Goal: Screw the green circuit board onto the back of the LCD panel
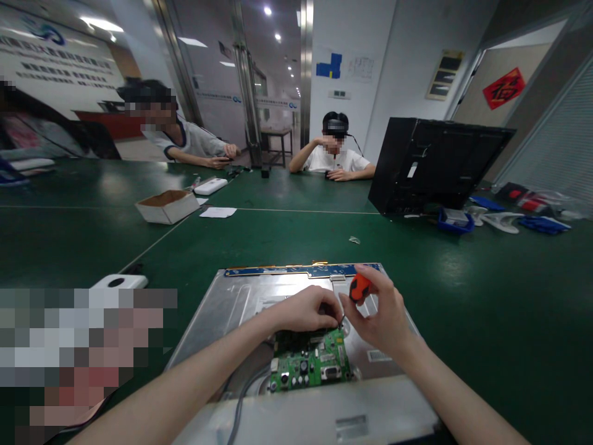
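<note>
A metal display panel [227, 296] lies flat in front of me, with a blue circuit strip [273, 271] along its far edge. On the panel sits a green circuit board [310, 361] with a video port and a grey cable beside it. My right hand [386, 312] grips a screwdriver [359, 288] by its orange and black handle, the shaft slanting down to the board's far right corner. There my left hand [315, 308] has its fingers pinched together beside the screwdriver tip. Whatever those fingers hold is hidden.
Across the green table [287, 235] sit several people. A black monitor casing [435, 164] stands at the right, near a blue tray [455, 221] and bagged items. An open cardboard box [167, 207], papers [217, 212] and a white device [121, 282] lie leftward.
</note>
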`<move>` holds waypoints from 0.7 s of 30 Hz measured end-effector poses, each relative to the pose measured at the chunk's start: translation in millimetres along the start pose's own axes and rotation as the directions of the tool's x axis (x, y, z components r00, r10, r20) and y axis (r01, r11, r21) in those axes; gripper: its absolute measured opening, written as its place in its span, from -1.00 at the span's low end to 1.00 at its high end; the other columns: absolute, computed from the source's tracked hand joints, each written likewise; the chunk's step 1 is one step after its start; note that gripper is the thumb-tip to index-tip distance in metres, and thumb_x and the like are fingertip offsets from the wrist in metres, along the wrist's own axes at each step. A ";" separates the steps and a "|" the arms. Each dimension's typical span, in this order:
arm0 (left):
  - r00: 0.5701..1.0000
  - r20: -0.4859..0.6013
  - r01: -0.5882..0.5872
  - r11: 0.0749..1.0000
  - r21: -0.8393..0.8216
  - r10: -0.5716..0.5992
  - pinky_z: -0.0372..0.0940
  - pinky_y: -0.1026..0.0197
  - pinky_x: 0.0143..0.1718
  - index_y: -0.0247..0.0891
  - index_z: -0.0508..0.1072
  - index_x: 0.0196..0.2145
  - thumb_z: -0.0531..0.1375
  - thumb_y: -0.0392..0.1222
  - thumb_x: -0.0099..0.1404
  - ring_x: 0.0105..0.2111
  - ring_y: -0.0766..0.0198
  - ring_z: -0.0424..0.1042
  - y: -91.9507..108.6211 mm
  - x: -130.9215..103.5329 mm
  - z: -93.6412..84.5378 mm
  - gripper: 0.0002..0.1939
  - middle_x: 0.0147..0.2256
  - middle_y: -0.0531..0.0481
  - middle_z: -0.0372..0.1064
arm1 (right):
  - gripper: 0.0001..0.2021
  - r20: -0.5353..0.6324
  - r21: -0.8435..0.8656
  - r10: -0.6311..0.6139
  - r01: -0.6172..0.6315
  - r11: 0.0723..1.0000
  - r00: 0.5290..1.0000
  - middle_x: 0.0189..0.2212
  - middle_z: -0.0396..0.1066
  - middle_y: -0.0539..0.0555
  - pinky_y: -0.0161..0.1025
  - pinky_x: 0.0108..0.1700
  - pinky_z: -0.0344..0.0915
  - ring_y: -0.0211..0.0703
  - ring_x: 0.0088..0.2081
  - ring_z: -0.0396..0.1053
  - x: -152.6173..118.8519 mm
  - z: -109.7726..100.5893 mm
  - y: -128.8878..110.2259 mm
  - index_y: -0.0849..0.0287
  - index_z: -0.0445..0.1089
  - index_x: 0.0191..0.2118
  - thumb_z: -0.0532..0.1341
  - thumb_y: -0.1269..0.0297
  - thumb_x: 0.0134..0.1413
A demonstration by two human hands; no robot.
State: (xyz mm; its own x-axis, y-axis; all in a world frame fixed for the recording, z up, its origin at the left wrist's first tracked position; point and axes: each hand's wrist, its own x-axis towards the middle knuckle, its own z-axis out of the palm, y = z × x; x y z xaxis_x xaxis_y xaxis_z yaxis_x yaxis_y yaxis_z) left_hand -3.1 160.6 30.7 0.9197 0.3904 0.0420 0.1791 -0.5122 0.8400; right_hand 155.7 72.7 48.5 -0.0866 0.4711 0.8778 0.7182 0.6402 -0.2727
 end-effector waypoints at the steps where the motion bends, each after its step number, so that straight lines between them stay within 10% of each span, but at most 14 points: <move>1: 1.000 0.000 0.002 1.000 -0.004 -0.002 0.24 0.34 -0.38 -0.32 0.51 -0.43 0.26 -0.41 0.14 -0.46 0.34 0.36 -0.3 0.0 0.2 -0.94 -0.48 0.10 0.39 | -0.46 0.001 0.000 0.001 -0.001 1.000 1.000 -0.41 0.35 -0.04 -0.33 -0.54 0.32 -0.30 -0.57 0.27 0.2 0.0 0.0 0.06 0.08 0.20 0.19 0.43 0.11; 21: 0.999 0.033 0.009 1.000 0.020 -0.010 0.25 0.32 -0.35 -0.33 0.53 -0.34 0.21 -0.42 0.16 -0.41 0.29 0.40 -2.8 -0.1 0.8 -0.88 -0.43 0.05 0.45 | -0.42 0.057 0.078 0.028 -0.032 0.996 0.998 -0.33 0.36 0.04 -0.30 -0.52 0.38 -0.24 -0.50 0.33 2.4 -5.4 -3.3 0.10 0.05 0.24 0.13 0.48 0.10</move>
State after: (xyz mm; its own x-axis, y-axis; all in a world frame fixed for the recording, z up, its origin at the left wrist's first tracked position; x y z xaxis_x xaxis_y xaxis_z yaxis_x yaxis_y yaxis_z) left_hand -3.4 161.4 27.9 0.9290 0.3697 0.0157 0.1945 -0.5241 0.8292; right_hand 156.8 68.5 53.6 -0.1058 0.5222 0.8462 0.6649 0.6700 -0.3303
